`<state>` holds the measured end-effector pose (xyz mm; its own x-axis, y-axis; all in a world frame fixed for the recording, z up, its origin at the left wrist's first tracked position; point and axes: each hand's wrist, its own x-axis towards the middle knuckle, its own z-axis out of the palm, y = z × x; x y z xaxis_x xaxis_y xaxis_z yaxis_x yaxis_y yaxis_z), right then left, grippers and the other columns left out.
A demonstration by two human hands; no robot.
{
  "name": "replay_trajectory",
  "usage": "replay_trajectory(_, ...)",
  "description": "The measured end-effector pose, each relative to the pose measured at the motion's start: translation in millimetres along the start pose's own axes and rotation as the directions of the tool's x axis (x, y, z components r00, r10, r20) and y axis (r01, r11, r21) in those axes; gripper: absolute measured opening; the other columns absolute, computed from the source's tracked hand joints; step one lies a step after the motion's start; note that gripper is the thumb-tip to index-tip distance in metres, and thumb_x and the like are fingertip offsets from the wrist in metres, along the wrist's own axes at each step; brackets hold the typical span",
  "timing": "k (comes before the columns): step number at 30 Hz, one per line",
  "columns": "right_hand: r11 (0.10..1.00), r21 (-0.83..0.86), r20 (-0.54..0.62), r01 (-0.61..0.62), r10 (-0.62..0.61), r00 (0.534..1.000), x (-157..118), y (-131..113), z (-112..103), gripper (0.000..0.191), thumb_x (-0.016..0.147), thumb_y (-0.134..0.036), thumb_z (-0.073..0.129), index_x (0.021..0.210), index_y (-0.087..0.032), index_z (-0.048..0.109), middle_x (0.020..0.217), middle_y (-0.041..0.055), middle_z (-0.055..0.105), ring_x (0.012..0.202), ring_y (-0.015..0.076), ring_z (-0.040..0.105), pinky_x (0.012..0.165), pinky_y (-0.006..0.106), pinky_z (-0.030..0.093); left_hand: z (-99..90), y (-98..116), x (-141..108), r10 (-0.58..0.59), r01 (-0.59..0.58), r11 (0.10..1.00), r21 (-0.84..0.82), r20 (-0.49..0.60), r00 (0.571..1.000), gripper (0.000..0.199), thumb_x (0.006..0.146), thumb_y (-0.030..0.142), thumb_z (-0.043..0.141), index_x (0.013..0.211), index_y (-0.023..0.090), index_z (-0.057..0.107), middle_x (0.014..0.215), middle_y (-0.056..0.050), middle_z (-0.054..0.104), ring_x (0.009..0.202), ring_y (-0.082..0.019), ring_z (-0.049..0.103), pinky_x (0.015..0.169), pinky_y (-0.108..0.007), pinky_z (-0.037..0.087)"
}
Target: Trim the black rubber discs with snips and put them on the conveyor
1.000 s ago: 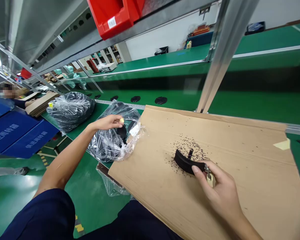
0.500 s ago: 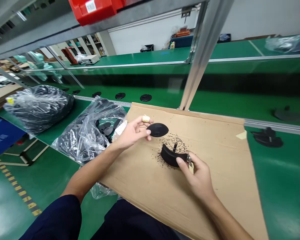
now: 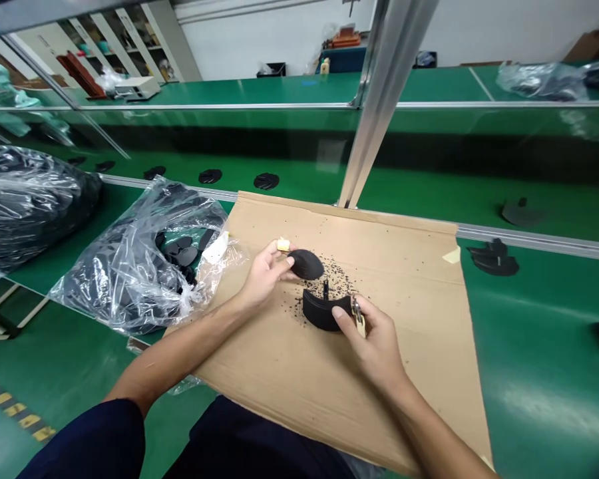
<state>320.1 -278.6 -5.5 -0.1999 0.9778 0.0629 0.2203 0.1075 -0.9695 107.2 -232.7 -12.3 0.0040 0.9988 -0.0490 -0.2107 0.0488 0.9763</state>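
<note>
Between the thumb and fingers of my left hand (image 3: 267, 273) is a thin black oval piece (image 3: 306, 265), with a pale wrap on one finger. My right hand (image 3: 377, 339) grips a curved black part (image 3: 322, 311) that has a short upright peg. A small metal tool (image 3: 358, 315) is also tucked in my right hand. The oval piece hangs just above the curved part, a small gap apart. Beneath both, small black scraps (image 3: 337, 274) are scattered over the cardboard sheet (image 3: 289, 372).
An opened clear bag (image 3: 124, 266) of black parts lies left of the cardboard, a fuller bag (image 3: 30, 199) beyond it. Black pieces (image 3: 266, 181) line the green surface behind. A metal post (image 3: 374, 106) rises at the cardboard's back edge. More black pieces (image 3: 494, 258) sit at right.
The camera view has shifted to the right and down. The oval piece has turned and is tilted more. The curved part in my right hand has turned slightly, with its peg nearer upright.
</note>
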Motion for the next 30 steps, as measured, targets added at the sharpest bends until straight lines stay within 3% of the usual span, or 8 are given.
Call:
replay_trajectory(6, 0.999, 0.024, 0.03, -0.048, 0.048, 0.998, 0.8, 1.1, 0.7, 0.042, 0.09, -0.059, 0.062, 0.075, -0.021, 0.057, 0.07, -0.0001, 0.054, 0.068, 0.0162, 0.048, 0.063, 0.029, 0.042, 8.0, -4.8, -12.8, 0.084, -0.083, 0.996, -0.028, 0.033, 0.996, 0.036, 0.082, 0.042, 0.078, 0.097, 0.018, 0.055, 0.091, -0.001, 0.066, 0.079, -0.01, 0.067, 0.072, -0.02, 0.058)
replay_trajectory(11, 0.998, 0.02, 0.008, -0.054, 0.054, 0.999, -0.9, -2.3, -0.3, 0.039, 0.09, -0.057, 0.064, 0.075, -0.021, 0.059, 0.072, 0.0004, 0.055, 0.069, 0.0165, 0.049, 0.065, 0.03, 0.043, 9.9, -8.9, -23.5, 0.13, -0.156, 0.98, 0.125, 0.199, 0.971, 0.037, 0.091, 0.037, 0.071, 0.121, 0.018, 0.061, 0.099, -0.005, 0.071, 0.09, -0.014, 0.069, 0.082, -0.022, 0.057)
replay_trajectory(15, 0.998, 0.042, 0.018, -0.052, 0.051, 0.999, 0.5, -2.7, -0.7, 0.037, 0.09, -0.057, 0.064, 0.079, -0.022, 0.062, 0.074, 0.0015, 0.057, 0.074, 0.0189, 0.053, 0.068, 0.031, 0.046, 4.8, -8.5, -25.5, 0.25, -0.314, 0.923, 0.221, 0.277, 0.928, 0.04, 0.096, 0.03, 0.064, 0.133, 0.018, 0.06, 0.121, -0.011, 0.071, 0.108, -0.019, 0.069, 0.098, -0.029, 0.056)
replay_trajectory(20, 0.998, 0.034, 0.012, -0.048, 0.048, 0.999, 2.6, -2.3, -1.2, 0.038, 0.09, -0.057, 0.064, 0.079, -0.021, 0.063, 0.075, 0.0017, 0.059, 0.074, 0.0187, 0.054, 0.069, 0.031, 0.047, 1.0, -7.3, -25.9, 0.422, -0.529, 0.794, 0.298, 0.356, 0.834, 0.048, 0.096, 0.025, 0.062, 0.144, 0.021, 0.054, 0.138, -0.011, 0.065, 0.128, -0.024, 0.061, 0.114, -0.038, 0.048)
replay_trajectory(23, 0.998, 0.031, 0.028, -0.049, 0.048, 0.998, 3.1, -2.0, -2.2, 0.039, 0.09, -0.057, 0.065, 0.077, -0.021, 0.06, 0.075, 0.001, 0.058, 0.072, 0.0175, 0.052, 0.069, 0.03, 0.045, 1.3, -5.9, -24.6, 0.434, -0.597, 0.708, 0.377, 0.435, 0.789, 0.049, 0.097, 0.024, 0.059, 0.146, 0.023, 0.053, 0.133, -0.011, 0.066, 0.121, -0.023, 0.063, 0.108, -0.039, 0.05)
replay_trajectory(25, 0.999, 0.026, 0.04, -0.048, 0.047, 0.998, 3.0, -2.2, -2.6, 0.041, 0.089, -0.059, 0.064, 0.075, -0.021, 0.058, 0.073, 0.0004, 0.056, 0.07, 0.0168, 0.05, 0.067, 0.03, 0.044, 2.2, -5.5, -23.7, 0.441, -0.627, 0.65, 0.429, 0.459, 0.771, 0.047, 0.098, 0.024, 0.057, 0.145, 0.022, 0.054, 0.117, -0.01, 0.069, 0.105, -0.021, 0.064, 0.096, -0.038, 0.053)
replay_trajectory(28, 0.999, 0.008, 0.035, -0.045, 0.045, 0.998, 2.6, -3.3, -2.3, 0.044, 0.09, -0.06, 0.063, 0.073, -0.021, 0.056, 0.069, -0.0006, 0.051, 0.067, 0.0156, 0.046, 0.063, 0.029, 0.041, 3.5, -6.4, -23.8, 0.451, -0.646, 0.608, 0.462, 0.468, 0.76, 0.043, 0.1, 0.025, 0.052, 0.143, 0.021, 0.057, 0.094, -0.007, 0.064, 0.086, -0.018, 0.058, 0.079, -0.032, 0.053)
replay_trajectory(30, 0.999, 0.002, 0.032, -0.038, 0.038, 0.999, 2.3, -4.2, -1.8, 0.044, 0.09, -0.061, 0.063, 0.072, -0.021, 0.055, 0.068, -0.001, 0.049, 0.066, 0.0152, 0.044, 0.062, 0.029, 0.04, 4.2, -7.1, -24.6, 0.453, -0.644, 0.603, 0.471, 0.463, 0.762, 0.043, 0.1, 0.027, 0.051, 0.143, 0.02, 0.056, 0.09, -0.006, 0.06, 0.082, -0.018, 0.055, 0.075, -0.03, 0.051)
